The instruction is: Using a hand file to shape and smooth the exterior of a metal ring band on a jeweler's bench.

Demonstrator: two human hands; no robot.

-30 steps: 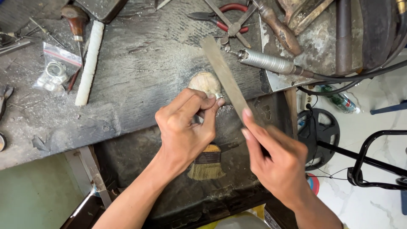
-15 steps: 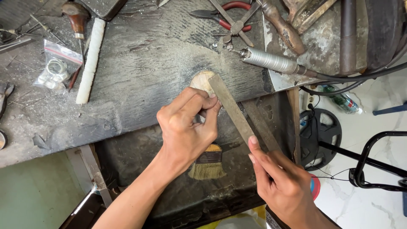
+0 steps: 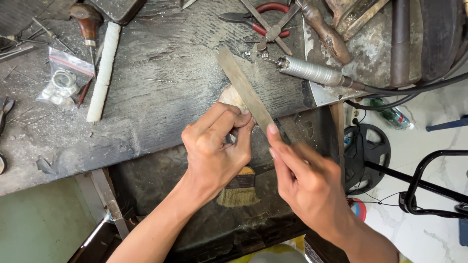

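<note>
Left hand [image 3: 217, 148] is curled tight at the front edge of the workbench [image 3: 161, 97], fingertips pinched together against the pale wooden bench peg [image 3: 231, 95] that juts from that edge; whatever small piece it pinches there is hidden under the fingers. The forearm comes up from the bottom of the frame at a slant. Right hand [image 3: 307, 182] sits just to the right of the peg, wrapped around the lower end of one long flat metal file [image 3: 243, 85], forefinger stretched along its blade. The file runs up and left from that grip, crossing the peg right beside the left fingertips, its tip out over the bench top.

Below the peg, partly covered by the left hand, lies one brush [image 3: 239, 187] with straw-coloured bristles in the dark tray under the bench. Up beyond the peg: one pair of red-handled pliers [image 3: 265, 19], and just right of them one silver rotary handpiece [image 3: 312, 72] on a black cable. Far left of the peg, one white stick [image 3: 103, 70] lies along the bench, with one clear plastic bag [image 3: 61, 83] of rings beside it. Nothing lies across the file's line.
</note>
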